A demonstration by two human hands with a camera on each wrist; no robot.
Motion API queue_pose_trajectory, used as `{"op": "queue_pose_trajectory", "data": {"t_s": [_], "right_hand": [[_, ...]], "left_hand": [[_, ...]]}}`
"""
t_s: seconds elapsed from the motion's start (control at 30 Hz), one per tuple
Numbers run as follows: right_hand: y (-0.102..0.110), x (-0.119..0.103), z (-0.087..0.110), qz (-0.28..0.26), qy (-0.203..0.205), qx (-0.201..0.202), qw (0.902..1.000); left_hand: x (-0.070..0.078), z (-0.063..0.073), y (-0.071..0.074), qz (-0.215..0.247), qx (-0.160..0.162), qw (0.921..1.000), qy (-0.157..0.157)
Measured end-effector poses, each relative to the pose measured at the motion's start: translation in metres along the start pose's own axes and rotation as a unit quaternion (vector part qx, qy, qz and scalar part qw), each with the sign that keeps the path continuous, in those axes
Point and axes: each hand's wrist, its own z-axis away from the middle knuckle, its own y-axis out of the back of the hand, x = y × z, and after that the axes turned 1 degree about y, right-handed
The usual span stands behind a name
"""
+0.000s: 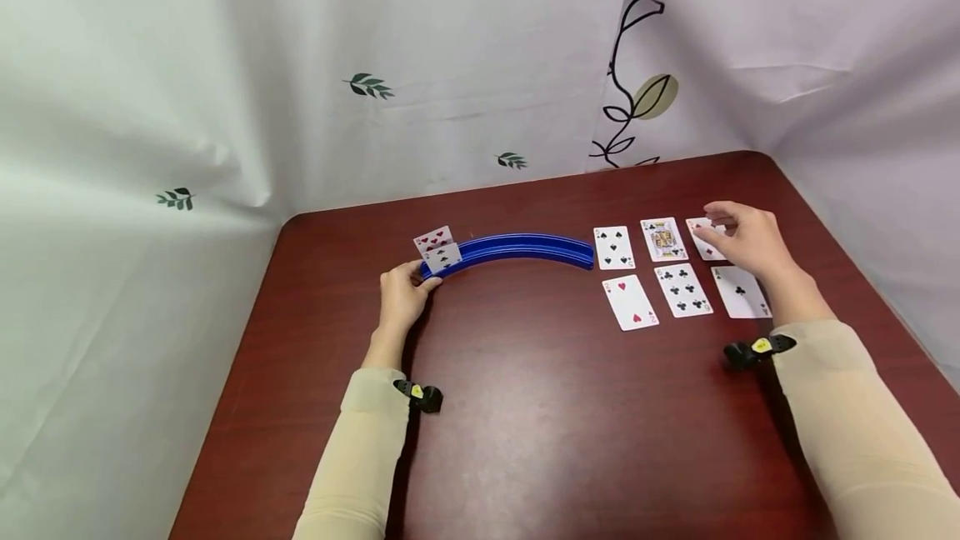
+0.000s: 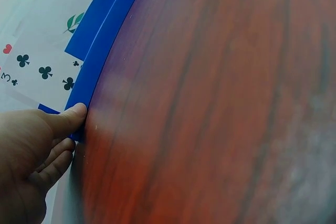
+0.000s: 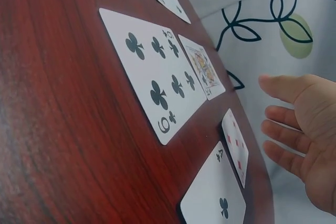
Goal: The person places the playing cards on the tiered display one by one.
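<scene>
Pinching the curved, blue, plastic-looking rack (image 1: 525,247) at one end with the left hand (image 1: 401,298), beside two standing white playing cards (image 1: 442,257); poising an empty, loosely curved right hand (image 1: 752,240) near a white red-diamond card (image 3: 235,148). Probably best: brace firmly, pinch by opposite edges.

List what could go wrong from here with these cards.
1. The left grip holds the end of the blue rack right by the three of clubs and the hearts card; a jolt might tip them out.
2. Those two cards overlap, so moving one could drag the other.
3. The diamonds card lies close to the ace of clubs; the right grip, reaching down, may nudge both.
</scene>
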Motion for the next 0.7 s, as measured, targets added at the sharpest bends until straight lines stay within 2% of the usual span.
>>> {"op": "queue_pose_trajectory", "data": {"t_s": [0.27, 0.47, 0.7], "right_hand": [[0.001, 0.002, 0.0, 0.01, -0.019, -0.038, 0.9991], [0.001, 0.007, -0.001, 0.032, 0.0, -0.038, 0.9988], [0.003, 0.012, -0.009, 0.05, 0.005, -0.073, 0.996]], "left_hand": [[-0.001, 0.004, -0.003, 0.006, 0.0, 1.0, -0.002], [0.002, 0.001, -0.001, 0.002, -0.002, 1.0, -0.006], [0.001, 0.0, 0.001, -0.001, -0.003, 1.0, -0.004]]}}
